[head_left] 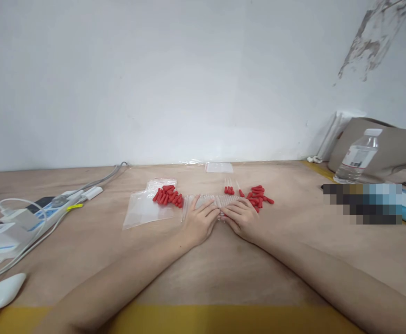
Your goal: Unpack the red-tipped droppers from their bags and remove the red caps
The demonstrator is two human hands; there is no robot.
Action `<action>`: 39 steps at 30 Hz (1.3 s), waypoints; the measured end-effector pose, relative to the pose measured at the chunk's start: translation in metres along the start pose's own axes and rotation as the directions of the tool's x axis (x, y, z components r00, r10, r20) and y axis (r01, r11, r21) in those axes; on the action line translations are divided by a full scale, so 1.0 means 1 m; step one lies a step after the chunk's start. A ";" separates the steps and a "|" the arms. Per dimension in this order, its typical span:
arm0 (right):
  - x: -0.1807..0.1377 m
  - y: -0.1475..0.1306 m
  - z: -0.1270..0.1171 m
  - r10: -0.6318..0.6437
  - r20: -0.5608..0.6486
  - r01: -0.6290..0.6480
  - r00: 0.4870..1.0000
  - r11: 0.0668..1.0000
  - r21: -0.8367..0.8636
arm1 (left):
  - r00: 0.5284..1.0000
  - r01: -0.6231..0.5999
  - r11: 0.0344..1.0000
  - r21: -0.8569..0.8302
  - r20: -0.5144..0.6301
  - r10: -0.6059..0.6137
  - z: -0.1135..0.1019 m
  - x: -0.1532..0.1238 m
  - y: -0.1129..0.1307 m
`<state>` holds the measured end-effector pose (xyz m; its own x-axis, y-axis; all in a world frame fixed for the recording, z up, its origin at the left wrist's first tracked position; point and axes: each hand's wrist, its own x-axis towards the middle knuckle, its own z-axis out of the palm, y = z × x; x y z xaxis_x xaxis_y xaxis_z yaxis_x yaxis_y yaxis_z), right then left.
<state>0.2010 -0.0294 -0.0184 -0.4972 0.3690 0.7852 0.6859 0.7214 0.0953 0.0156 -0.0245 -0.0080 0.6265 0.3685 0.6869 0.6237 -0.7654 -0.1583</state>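
My left hand [200,221] and my right hand [240,217] meet at the middle of the table, fingertips almost touching. Beneath and behind them lies a row of thin clear glass tubes [189,201]. A bit of red shows at the fingertips of my right hand, which looks closed on a red rubber bulb. The fingers of my left hand are bent together, and what they pinch is hidden. To the right are a pile of red rubber bulbs [257,189] and several droppers [229,189] with bulbs on their tubes. Another bulb pile [164,195] lies left.
Clear plastic bags [138,211] lie under the left pile; another bag [218,167] is by the wall. At left are a power strip [46,215] with cables and a white spoon-shaped object [3,294]. A water bottle [359,157] and a grey bag [397,144] stand right.
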 end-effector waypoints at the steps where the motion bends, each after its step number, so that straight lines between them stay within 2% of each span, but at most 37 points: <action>1: -0.001 0.000 0.003 -0.015 0.002 0.015 1.000 0.999 0.030 | 1.000 0.005 1.000 -0.012 0.003 -0.005 0.001 -0.001 0.000; 4: -0.004 0.001 0.007 -0.029 -0.008 0.029 1.000 0.995 0.092 | 0.999 -0.005 1.000 -0.025 0.036 0.006 0.001 0.000 -0.002; 9: -0.003 0.004 0.003 -0.108 0.061 0.105 0.992 0.993 0.050 | 0.987 -0.020 0.998 -0.056 0.160 0.029 -0.006 0.004 -0.003; 14: -0.002 0.005 0.000 -0.184 0.071 0.180 0.980 0.982 0.054 | 0.975 -0.001 0.996 -0.085 0.221 0.020 -0.012 0.004 -0.001; 27: -0.007 0.009 -0.003 -0.273 0.015 0.273 0.962 0.962 0.022 | 0.958 0.058 0.990 -0.127 0.287 -0.020 -0.019 0.003 0.000; 34: -0.003 0.013 -0.014 -0.423 0.036 0.424 0.906 0.901 -0.093 | 0.956 0.039 0.982 -0.183 0.294 0.017 -0.017 0.001 -0.002; 39: 0.000 0.012 -0.017 -0.469 0.066 0.474 0.880 0.870 -0.138 | 0.958 0.028 0.980 -0.196 0.286 0.030 -0.017 0.001 0.001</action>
<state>0.2182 -0.0304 -0.0065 -0.7948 0.0248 0.6064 0.4341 0.7216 0.5394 0.0090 -0.0341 0.0040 0.7522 0.4814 0.4499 0.5376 -0.8432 0.0033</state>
